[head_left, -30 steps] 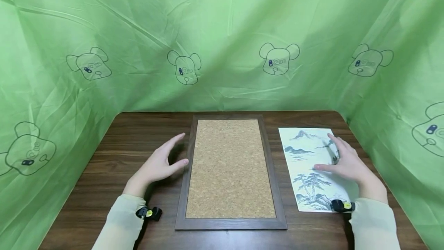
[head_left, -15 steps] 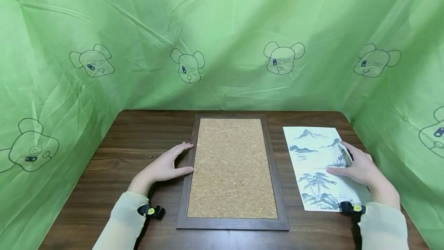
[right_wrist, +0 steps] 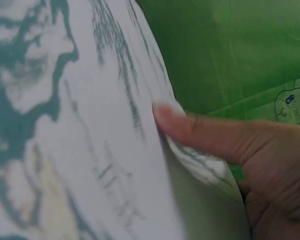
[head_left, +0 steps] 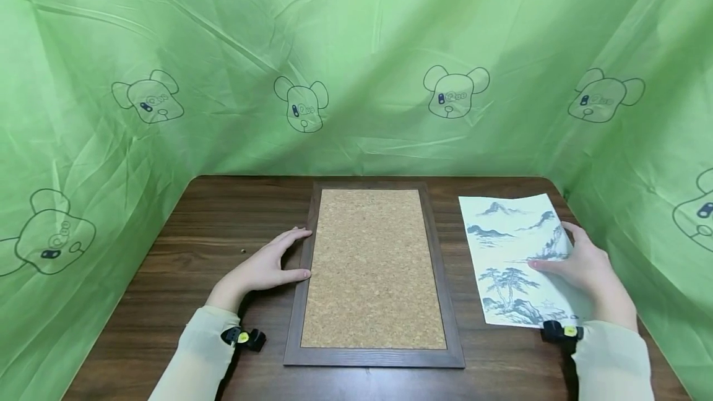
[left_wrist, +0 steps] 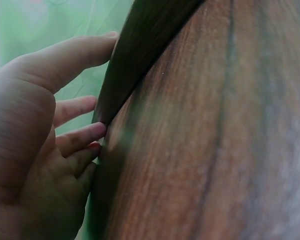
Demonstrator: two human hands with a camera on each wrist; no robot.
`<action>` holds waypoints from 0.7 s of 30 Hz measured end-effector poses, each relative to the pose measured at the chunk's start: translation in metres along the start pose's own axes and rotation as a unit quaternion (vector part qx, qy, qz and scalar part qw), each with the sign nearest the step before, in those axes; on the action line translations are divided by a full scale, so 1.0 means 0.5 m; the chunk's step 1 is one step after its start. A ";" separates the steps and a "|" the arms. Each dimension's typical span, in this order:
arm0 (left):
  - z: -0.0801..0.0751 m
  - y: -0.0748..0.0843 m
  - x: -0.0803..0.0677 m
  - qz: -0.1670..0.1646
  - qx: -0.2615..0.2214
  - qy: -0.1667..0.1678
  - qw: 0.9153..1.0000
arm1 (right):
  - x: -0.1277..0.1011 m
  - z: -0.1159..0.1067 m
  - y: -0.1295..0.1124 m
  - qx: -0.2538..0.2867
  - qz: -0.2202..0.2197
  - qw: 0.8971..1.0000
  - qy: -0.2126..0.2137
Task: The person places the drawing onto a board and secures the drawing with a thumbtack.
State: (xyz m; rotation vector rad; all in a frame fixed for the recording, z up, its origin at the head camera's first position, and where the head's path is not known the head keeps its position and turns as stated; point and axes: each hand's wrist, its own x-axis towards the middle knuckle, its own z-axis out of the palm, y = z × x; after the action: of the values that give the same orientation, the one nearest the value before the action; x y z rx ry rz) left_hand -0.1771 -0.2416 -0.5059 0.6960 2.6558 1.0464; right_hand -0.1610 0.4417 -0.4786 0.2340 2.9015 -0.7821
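The print (head_left: 515,258) is pinched at its right edge by the right hand (head_left: 585,271), thumb on top, and is lifted off the table (head_left: 211,228), right of the board (head_left: 372,268). The board's left frame edge is touched by the relaxed, open left hand (head_left: 262,268). The thin sheet could be creased if pinched harder, or slip if lifted fast.

I see a dark wood-grain table (head_left: 211,215) with rounded far corners. Around it on three sides hangs a green cloth backdrop (head_left: 356,36), creased and printed with outlined bear heads (head_left: 299,104) (several on the back wall, more on each side). A tiny speck (head_left: 242,251) lies on the left part of the tabletop; I cannot tell what it is.
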 end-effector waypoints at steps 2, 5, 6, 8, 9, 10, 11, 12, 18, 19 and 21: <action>0.001 -0.001 -0.001 -0.001 -0.002 0.000 1.000 | -0.003 -0.005 -0.005 0.015 -0.009 1.000 0.012; 0.001 -0.004 -0.001 -0.003 -0.003 0.000 1.000 | -0.005 -0.009 -0.015 0.029 -0.031 0.999 0.027; 0.002 -0.006 -0.001 -0.004 -0.004 0.001 1.000 | -0.006 -0.010 -0.019 0.032 -0.039 0.998 0.031; 0.002 -0.008 -0.002 -0.004 -0.003 0.001 1.000 | -0.008 -0.012 -0.031 0.035 -0.046 0.998 0.038; 0.002 -0.010 -0.002 -0.005 -0.004 0.001 1.000 | -0.008 -0.014 -0.038 0.033 -0.053 0.997 0.042; 0.002 -0.010 -0.002 -0.005 -0.004 0.001 1.000 | -0.010 -0.016 -0.046 0.035 -0.057 0.997 0.046; 0.003 -0.011 -0.002 -0.006 -0.004 0.001 1.000 | -0.012 -0.019 -0.055 0.039 -0.059 0.996 0.050; 0.002 -0.012 -0.002 -0.006 -0.005 0.000 1.000 | -0.014 -0.023 -0.065 0.041 -0.062 0.996 0.059; 0.001 -0.015 0.001 -0.007 -0.011 -0.009 1.000 | -0.043 -0.059 -0.118 0.077 -0.034 0.989 0.121; 0.001 -0.015 0.002 -0.006 -0.011 -0.010 1.000 | -0.049 -0.065 -0.126 0.090 -0.027 0.987 0.133; 0.000 -0.016 0.003 0.002 -0.011 -0.009 1.000 | -0.059 -0.074 -0.143 0.123 -0.015 0.979 0.159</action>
State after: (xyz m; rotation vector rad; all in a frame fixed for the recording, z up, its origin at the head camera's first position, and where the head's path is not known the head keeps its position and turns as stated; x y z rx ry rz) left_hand -0.1811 -0.2457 -0.5115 0.7022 2.6243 1.0641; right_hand -0.1480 0.3958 -0.4070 0.3720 3.1009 -1.2125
